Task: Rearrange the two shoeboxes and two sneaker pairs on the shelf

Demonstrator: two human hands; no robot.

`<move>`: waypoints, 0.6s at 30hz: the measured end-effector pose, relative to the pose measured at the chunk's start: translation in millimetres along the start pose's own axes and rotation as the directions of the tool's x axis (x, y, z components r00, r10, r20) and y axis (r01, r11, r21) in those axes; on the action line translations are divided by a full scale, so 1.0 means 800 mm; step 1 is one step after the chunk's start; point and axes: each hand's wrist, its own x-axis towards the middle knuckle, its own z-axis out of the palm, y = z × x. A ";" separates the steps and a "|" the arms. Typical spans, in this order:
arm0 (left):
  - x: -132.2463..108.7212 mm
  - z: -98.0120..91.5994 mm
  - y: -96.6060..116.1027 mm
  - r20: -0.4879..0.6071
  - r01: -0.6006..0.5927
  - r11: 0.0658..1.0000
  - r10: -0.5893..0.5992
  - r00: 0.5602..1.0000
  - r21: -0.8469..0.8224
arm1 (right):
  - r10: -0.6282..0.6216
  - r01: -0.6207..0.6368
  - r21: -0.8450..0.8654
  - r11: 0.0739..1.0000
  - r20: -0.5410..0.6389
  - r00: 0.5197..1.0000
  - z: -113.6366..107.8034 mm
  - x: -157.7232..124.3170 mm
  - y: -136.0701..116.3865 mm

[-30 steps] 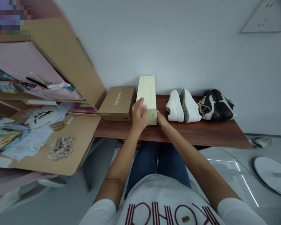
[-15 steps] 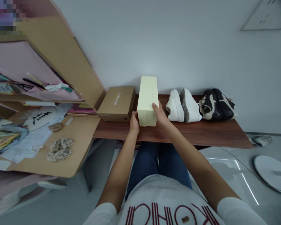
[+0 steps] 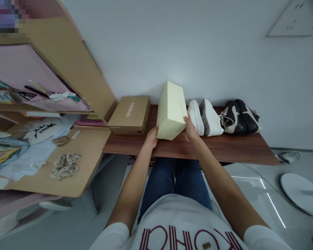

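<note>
A pale yellow shoebox (image 3: 171, 111) is tilted over the dark wood shelf (image 3: 224, 149), gripped from both sides. My left hand (image 3: 152, 137) holds its lower left corner, the fingers partly hidden beneath it. On its right side my right hand (image 3: 190, 130) presses with the thumb on top, its other fingers mostly out of sight. To the left sits a brown shoebox (image 3: 131, 114) with "balabala" printed on the lid. White sneakers (image 3: 211, 118) stand just right of my right hand, and black sneakers (image 3: 240, 116) stand beyond them.
At left is a desk (image 3: 94, 163) with papers, a white cap (image 3: 43, 130) and a patterned scrunchie (image 3: 65, 166). A tall wooden shelf unit (image 3: 75, 62) rises beside the brown box. The wall (image 3: 146, 45) runs behind, with a socket plate (image 3: 293, 21) at upper right.
The pale yellow shoebox has tipped and turned in my hands, shifting slightly right. Its left side now shows. My right hand has moved right, nearer the white sneakers.
</note>
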 end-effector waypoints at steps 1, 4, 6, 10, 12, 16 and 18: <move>-0.003 0.001 0.000 0.005 0.030 0.999 -0.030 1.000 -0.022 | 0.020 -0.020 0.042 0.999 0.001 1.000 -0.005 -0.004 0.000; -0.013 0.006 0.004 0.015 0.088 0.991 -0.087 0.996 -0.097 | 0.065 -0.061 0.204 0.977 -0.012 0.998 -0.015 -0.015 -0.001; -0.020 0.009 0.012 0.031 0.091 0.987 -0.088 0.996 -0.134 | 0.082 -0.068 0.279 0.958 -0.037 0.996 -0.017 -0.019 -0.003; -0.032 0.014 0.036 0.027 0.049 0.986 -0.045 0.999 -0.158 | 0.062 -0.050 0.281 0.958 -0.031 0.998 -0.019 -0.018 -0.006; -0.037 0.015 0.049 0.014 0.010 0.989 -0.008 1.000 -0.150 | 0.033 -0.028 0.241 0.970 -0.017 0.999 -0.018 -0.017 -0.005; -0.045 0.013 0.067 -0.024 -0.099 0.989 0.097 0.995 -0.106 | -0.004 0.011 0.117 0.993 -0.058 0.998 -0.019 -0.010 0.001; -0.049 0.011 0.071 -0.036 -0.143 0.987 0.141 0.989 -0.076 | -0.022 0.023 0.014 1.000 -0.051 0.998 -0.023 -0.005 0.003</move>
